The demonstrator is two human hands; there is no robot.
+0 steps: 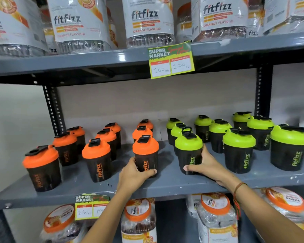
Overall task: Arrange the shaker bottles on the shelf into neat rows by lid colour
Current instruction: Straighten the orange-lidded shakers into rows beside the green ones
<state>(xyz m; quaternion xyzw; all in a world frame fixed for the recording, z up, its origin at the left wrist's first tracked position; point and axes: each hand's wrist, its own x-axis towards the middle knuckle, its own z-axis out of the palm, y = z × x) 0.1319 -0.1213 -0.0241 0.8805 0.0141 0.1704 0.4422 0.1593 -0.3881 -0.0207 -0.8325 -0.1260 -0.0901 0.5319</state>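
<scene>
Gripping two front bottles low on the shelf (165, 185) — left hand (133, 174) wrapped round the orange-lidded shaker (145, 155), right hand (207, 165) round the green-lidded shaker (189, 151) — best kept upright, slid level with neighbouring fronts, logos outward.

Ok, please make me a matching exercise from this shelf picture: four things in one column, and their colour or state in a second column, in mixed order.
Column 1:
1. left hand
2. right hand
3. upper price tag
4. jars on the top shelf

Column 2:
A. says orange flavour
B. grips a green-lid shaker
C. shows 160 and 100
D. grips an orange-lid shaker

Pairs: 1-D, 2-B, 3-C, 4-A
</scene>
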